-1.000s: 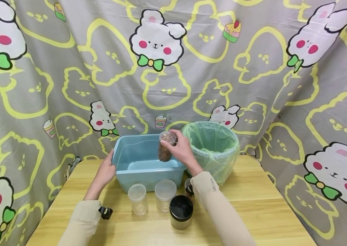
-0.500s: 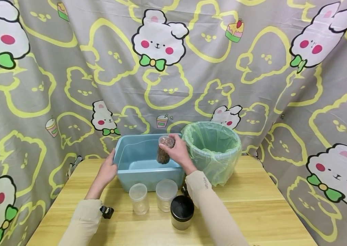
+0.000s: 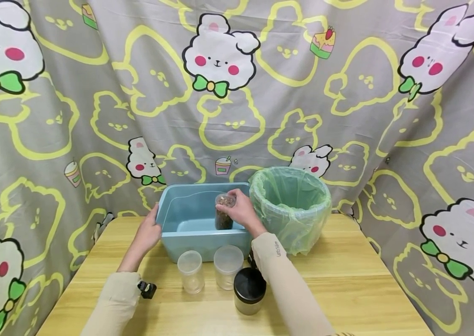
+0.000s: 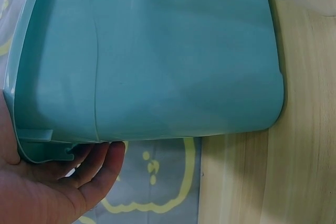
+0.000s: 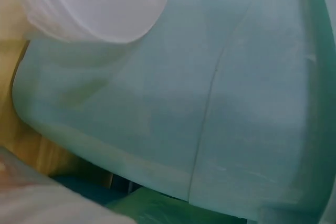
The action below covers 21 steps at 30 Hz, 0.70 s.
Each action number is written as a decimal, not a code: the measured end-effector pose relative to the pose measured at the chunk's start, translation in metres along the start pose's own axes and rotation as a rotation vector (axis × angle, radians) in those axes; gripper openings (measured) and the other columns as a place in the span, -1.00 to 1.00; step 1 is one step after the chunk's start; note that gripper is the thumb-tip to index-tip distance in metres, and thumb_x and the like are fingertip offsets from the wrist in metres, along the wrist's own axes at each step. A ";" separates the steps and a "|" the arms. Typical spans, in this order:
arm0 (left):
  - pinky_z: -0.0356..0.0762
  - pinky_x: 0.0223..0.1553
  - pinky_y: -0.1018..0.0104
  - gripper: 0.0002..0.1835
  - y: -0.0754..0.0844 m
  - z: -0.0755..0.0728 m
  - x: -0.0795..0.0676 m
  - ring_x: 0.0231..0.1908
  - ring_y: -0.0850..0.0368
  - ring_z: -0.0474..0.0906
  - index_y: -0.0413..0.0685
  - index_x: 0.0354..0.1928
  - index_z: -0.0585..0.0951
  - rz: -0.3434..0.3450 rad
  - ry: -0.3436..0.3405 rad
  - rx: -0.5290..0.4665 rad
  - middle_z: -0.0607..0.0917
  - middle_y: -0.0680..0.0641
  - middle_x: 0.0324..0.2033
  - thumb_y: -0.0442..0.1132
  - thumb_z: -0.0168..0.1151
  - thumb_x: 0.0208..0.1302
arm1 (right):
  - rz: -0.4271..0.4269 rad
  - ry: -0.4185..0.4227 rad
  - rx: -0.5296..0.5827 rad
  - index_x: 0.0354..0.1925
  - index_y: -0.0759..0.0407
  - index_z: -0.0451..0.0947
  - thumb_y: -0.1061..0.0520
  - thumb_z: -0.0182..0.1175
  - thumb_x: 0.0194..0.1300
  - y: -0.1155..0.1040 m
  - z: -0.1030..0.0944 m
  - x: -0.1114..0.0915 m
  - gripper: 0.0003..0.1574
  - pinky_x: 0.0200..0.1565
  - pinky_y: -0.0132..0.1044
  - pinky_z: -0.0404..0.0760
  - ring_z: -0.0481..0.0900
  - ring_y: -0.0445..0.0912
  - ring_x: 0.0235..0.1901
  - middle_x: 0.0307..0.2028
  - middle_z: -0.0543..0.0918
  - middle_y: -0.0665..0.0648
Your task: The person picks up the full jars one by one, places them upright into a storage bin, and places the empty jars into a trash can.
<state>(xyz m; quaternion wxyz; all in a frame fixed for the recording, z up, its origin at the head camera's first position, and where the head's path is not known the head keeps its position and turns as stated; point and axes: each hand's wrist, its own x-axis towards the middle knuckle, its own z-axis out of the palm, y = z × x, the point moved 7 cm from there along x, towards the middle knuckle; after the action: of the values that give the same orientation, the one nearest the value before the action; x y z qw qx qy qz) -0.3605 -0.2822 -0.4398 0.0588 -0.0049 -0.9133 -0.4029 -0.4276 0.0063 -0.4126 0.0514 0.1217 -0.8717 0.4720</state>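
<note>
A clear jar full of brown, nut-like pieces stands upright inside the right part of the blue tub. My right hand holds it near the top, thumb on the near side. Its base is hidden behind the tub's front wall. My left hand grips the tub's left rim. In the left wrist view, fingers curl under that rim beside the tub wall. The right wrist view shows mostly the tub's outer wall; the fingers and the held jar are out of that frame.
Two clear jars with frosted lids, one on the left and one on the right, stand before the tub. A black-lidded jar is nearer, beside the right forearm. A bin with a green liner stands right of the tub on the wooden table.
My right hand has lowered the filled jar deeper into the tub and slightly toward me. The left hand keeps its grip on the rim. The head view has shifted slightly.
</note>
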 end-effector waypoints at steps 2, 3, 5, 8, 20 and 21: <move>-0.13 0.57 -0.30 -0.16 0.000 0.000 0.000 0.59 -0.43 -0.15 -0.36 0.62 -0.16 0.002 0.000 0.002 -0.11 -0.41 0.62 -0.49 -0.27 0.27 | 0.010 -0.027 -0.021 0.26 0.17 0.46 -0.14 0.46 0.29 0.001 0.003 0.001 -0.26 0.21 0.06 0.59 0.59 0.14 0.15 0.15 0.61 0.28; -0.13 0.57 -0.31 -0.16 0.001 0.000 0.000 0.59 -0.43 -0.15 -0.36 0.62 -0.15 0.002 0.000 0.001 -0.10 -0.41 0.62 -0.49 -0.26 0.27 | 0.014 -0.039 -0.031 0.26 0.17 0.47 -0.14 0.45 0.29 0.001 0.004 0.002 -0.27 0.22 0.06 0.58 0.59 0.15 0.16 0.16 0.61 0.28; -0.12 0.57 -0.31 -0.17 0.001 0.000 0.000 0.59 -0.43 -0.14 -0.37 0.62 -0.14 0.002 0.002 0.000 -0.10 -0.41 0.61 -0.49 -0.25 0.27 | 0.024 -0.062 -0.048 0.26 0.16 0.47 -0.14 0.45 0.30 0.002 0.006 0.003 -0.28 0.24 0.07 0.56 0.57 0.15 0.18 0.17 0.60 0.28; -0.12 0.57 -0.31 -0.17 0.000 0.000 -0.001 0.59 -0.43 -0.15 -0.37 0.62 -0.14 -0.005 0.002 0.000 -0.10 -0.41 0.61 -0.49 -0.26 0.28 | 0.032 -0.093 -0.073 0.24 0.16 0.48 -0.14 0.45 0.30 0.004 0.011 0.004 -0.29 0.24 0.08 0.56 0.57 0.15 0.19 0.17 0.60 0.27; -0.12 0.58 -0.29 -0.17 -0.004 0.001 0.002 0.60 -0.39 -0.15 -0.33 0.64 -0.14 -0.005 0.007 -0.017 -0.09 -0.37 0.63 -0.49 -0.26 0.29 | 0.062 -0.180 -0.145 0.39 0.19 0.41 -0.08 0.46 0.31 0.010 0.022 0.009 -0.17 0.22 0.06 0.58 0.58 0.14 0.18 0.21 0.59 0.28; -0.12 0.58 -0.29 -0.17 -0.005 0.001 0.002 0.60 -0.39 -0.14 -0.33 0.64 -0.14 -0.006 0.008 -0.016 -0.09 -0.37 0.63 -0.49 -0.27 0.30 | 0.057 -0.189 -0.163 0.37 0.19 0.42 -0.08 0.46 0.30 0.011 0.024 0.009 -0.18 0.22 0.05 0.58 0.59 0.13 0.17 0.20 0.60 0.27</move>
<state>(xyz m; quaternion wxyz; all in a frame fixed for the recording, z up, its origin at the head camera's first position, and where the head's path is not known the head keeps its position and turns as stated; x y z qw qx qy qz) -0.3628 -0.2851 -0.4435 0.0609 -0.0009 -0.9100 -0.4102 -0.4388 -0.0096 -0.4327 -0.0348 0.1363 -0.9113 0.3870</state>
